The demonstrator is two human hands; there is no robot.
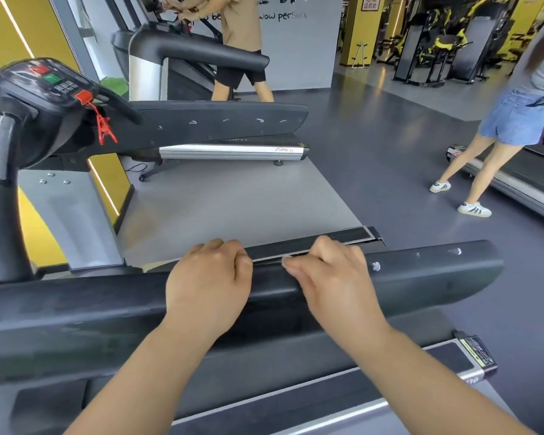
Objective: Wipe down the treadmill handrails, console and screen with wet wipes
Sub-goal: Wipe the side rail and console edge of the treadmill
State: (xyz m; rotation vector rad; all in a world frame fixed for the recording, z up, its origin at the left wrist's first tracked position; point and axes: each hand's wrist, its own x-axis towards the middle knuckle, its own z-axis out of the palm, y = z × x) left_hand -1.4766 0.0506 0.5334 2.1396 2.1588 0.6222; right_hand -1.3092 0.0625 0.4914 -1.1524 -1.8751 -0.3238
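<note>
View from a head-worn camera, looking down across a black treadmill in a gym. A thick black near handrail (421, 277) ran across the lower half of the view from left to right, and both bare hands lay on top of it, side by side and just apart.

The left hand (208, 277) rested over the rail, and its fingers (230, 249) were curled down over the far edge, gripping the rail. The right hand (330, 274) sat just to its right, its fingers also bent over the far edge and its thumb pointing toward the left hand. It was blurred, so I could not tell whether its fingers gripped the rail or something beneath them. Whether either hand held a wet wipe could not be told.

Beyond the hands lay the grey treadmill deck (233, 199), and past it the far handrail (217, 120), black and parallel to the near one. At upper left stood the console (41, 78), with small buttons and a red safety clip (106, 133) hanging from a cord.

In the background, a person in a tan shirt (242, 26) stood at another treadmill. On the right, a person in denim shorts (515, 120) stood on the dark floor (374, 136).
</note>
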